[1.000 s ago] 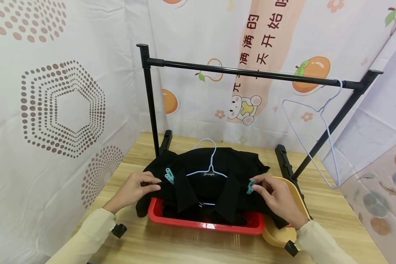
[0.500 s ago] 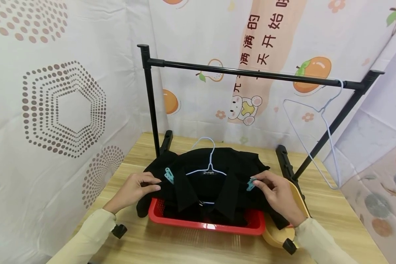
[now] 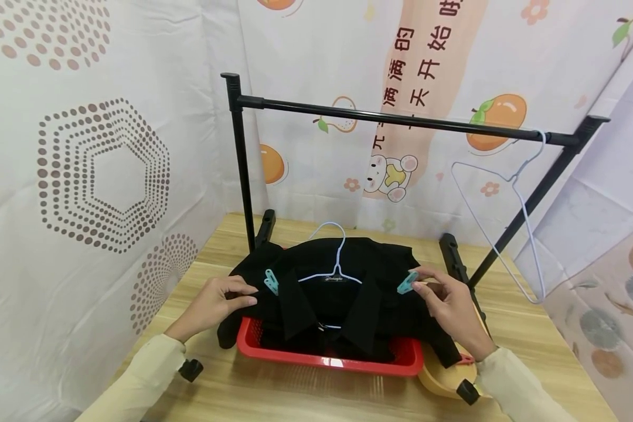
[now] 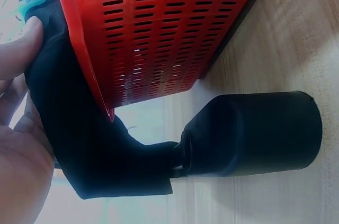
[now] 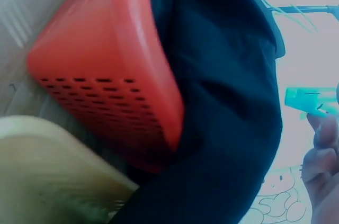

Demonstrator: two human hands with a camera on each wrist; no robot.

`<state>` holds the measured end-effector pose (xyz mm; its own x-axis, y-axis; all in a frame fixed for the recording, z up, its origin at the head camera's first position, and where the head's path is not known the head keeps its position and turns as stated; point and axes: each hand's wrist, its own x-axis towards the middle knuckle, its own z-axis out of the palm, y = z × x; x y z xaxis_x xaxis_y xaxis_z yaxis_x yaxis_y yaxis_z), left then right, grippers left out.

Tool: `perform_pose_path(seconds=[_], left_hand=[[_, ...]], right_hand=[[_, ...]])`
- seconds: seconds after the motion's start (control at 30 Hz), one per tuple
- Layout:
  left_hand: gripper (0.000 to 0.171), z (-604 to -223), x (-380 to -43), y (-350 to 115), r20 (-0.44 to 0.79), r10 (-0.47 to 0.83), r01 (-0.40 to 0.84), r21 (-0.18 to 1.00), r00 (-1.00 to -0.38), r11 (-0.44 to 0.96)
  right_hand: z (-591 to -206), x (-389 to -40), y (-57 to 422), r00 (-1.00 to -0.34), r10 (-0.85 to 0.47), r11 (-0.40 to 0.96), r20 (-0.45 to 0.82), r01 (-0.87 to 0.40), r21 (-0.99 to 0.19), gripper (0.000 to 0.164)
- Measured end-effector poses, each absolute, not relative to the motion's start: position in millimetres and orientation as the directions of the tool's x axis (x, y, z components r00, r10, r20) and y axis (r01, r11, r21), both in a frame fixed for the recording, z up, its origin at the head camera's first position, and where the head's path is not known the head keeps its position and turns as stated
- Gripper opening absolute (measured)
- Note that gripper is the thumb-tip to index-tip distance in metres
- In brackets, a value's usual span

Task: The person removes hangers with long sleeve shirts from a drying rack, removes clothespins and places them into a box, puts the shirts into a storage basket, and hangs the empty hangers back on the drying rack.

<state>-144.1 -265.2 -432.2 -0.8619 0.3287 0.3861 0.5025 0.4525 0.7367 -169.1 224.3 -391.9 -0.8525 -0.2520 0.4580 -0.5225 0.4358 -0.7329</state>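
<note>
A black collared shirt (image 3: 369, 258) lies over a red slotted basket (image 3: 331, 363), with a light-blue wire hanger (image 3: 339, 264) inside its neck. On the left, my left hand (image 3: 218, 303) pinches the shirt's shoulder between thumb and fingers. Close to that hand, a teal clothespin (image 3: 271, 282) is on the shirt. My right hand (image 3: 448, 305) pinches another teal clothespin (image 3: 408, 283) above the right shoulder. In the right wrist view, that clothespin (image 5: 312, 99) shows apart from the black cloth (image 5: 228, 86).
A black rack's bar (image 3: 401, 119) crosses above the basket. Another light-blue hanger (image 3: 522, 205) hangs at its right end. A yellow container (image 3: 438, 381), holding a red clothespin (image 3: 465, 359), stands right of the red basket. Black rack feet (image 3: 191, 370) rest on the wooden table (image 3: 274, 398).
My right hand has lifted its clothespin up and slightly right, away from the shirt's shoulder, and the clothespin has tilted. The left hand stays in place on the cloth.
</note>
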Motion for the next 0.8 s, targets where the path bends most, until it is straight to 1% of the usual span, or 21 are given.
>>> perform_pose_path(seconds=[0.13, 0.27, 0.43, 0.57, 0.67, 0.8], left_hand=[[0.018, -433, -144, -265, 0.382, 0.326, 0.498, 0.737, -0.865, 0.457], [0.017, -433, -143, -265, 0.373, 0.323, 0.489, 0.741, -0.87, 0.46], [0.017, -432, -143, -264, 0.363, 0.318, 0.477, 0.746, -0.876, 0.463], [0.016, -431, -143, -264, 0.36, 0.314, 0.473, 0.746, -0.879, 0.469], [0.016, -431, -143, -264, 0.36, 0.313, 0.473, 0.745, -0.879, 0.47], [0.016, -430, -143, -264, 0.365, 0.314, 0.477, 0.745, -0.877, 0.466]], right_hand=[[-396, -170, 227, -0.884, -0.249, 0.461, 0.397, -0.468, -0.754, 0.028], [-399, -171, 229, -0.895, -0.236, 0.519, 0.378, -0.445, -0.73, 0.029], [-401, -172, 230, -0.897, -0.219, 0.56, 0.385, -0.439, -0.703, 0.028], [-391, -165, 225, -0.896, -0.212, 0.562, 0.391, -0.439, -0.701, 0.027], [-395, -167, 228, -0.892, -0.205, 0.561, 0.403, -0.444, -0.698, 0.028], [-411, -178, 240, -0.887, -0.191, 0.556, 0.42, -0.45, -0.699, 0.03]])
